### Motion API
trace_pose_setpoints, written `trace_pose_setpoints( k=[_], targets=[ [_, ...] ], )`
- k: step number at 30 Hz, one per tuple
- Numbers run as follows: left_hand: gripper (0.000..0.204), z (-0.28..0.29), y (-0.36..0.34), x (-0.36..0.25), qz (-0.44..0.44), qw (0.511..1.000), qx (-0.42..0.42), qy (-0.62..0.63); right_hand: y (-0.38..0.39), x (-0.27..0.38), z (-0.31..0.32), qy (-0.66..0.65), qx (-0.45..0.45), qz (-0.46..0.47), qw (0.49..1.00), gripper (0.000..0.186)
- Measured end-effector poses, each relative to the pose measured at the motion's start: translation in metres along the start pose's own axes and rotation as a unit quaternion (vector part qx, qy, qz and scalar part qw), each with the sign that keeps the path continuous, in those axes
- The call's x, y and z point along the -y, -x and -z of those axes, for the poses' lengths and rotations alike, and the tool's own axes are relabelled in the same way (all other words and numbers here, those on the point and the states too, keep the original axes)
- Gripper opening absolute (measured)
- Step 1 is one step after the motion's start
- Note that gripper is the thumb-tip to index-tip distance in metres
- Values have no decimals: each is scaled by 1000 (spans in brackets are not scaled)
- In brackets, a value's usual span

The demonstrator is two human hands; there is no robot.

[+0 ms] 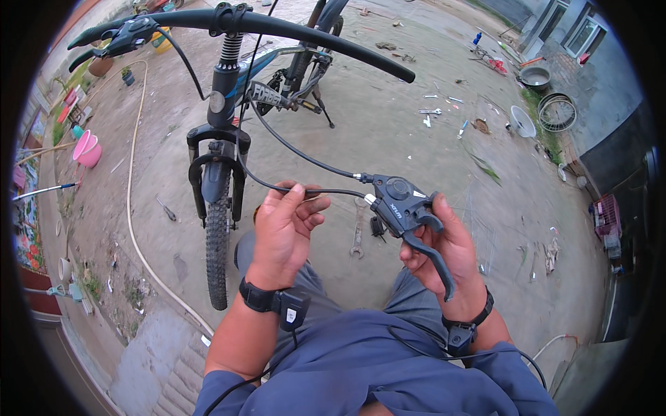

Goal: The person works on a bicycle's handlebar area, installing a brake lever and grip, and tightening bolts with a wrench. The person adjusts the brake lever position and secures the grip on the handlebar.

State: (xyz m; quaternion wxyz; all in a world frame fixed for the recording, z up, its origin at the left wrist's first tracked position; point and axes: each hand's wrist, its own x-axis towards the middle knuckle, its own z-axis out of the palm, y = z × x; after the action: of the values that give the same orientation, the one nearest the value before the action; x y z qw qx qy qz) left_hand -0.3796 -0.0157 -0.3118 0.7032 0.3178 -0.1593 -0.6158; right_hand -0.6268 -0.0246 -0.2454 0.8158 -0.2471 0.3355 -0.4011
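The brake-lever unit (pixel 395 200) looks like matt dark plastic, the cable (pixel 340 191) smooth and rubbery. The near shirt (pixel 361 374) is cloth; the left bucket (pixel 87 150), smooth plastic.

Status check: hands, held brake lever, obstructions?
Left fingers pinching lower black cable. Right fingers holding brake lever unit; both cables running into it, off the handlebar. Nothing seen blocking either hand.

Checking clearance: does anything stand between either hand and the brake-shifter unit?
Nothing visible. The right hand holds the brake-shifter unit directly. The left hand sits apart to its left, fingers on the black cable, which runs into the unit across open space.
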Motion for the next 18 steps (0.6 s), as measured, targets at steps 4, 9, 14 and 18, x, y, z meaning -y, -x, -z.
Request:
trace_pose_setpoints(
  k=[4, 9, 14, 18],
  targets=[
    [15, -1, 0, -7, -17, 1000, 11, 4, -1, 2, 7, 36, 18, 7, 999, 64],
    [16, -9, 4, -12, -21, 999, 29, 4, -3, 3, 10, 57, 16, 7, 998, 62],
    [22, -25, 10, -7, -6, 994, 93, -57, -4, 2, 9, 59, 32, 16, 998, 59],
    [30, -36, 14, 1, 31, 984, 146, -95, -3, 2, 9, 58, 38, 16, 997, 57]
  ],
)
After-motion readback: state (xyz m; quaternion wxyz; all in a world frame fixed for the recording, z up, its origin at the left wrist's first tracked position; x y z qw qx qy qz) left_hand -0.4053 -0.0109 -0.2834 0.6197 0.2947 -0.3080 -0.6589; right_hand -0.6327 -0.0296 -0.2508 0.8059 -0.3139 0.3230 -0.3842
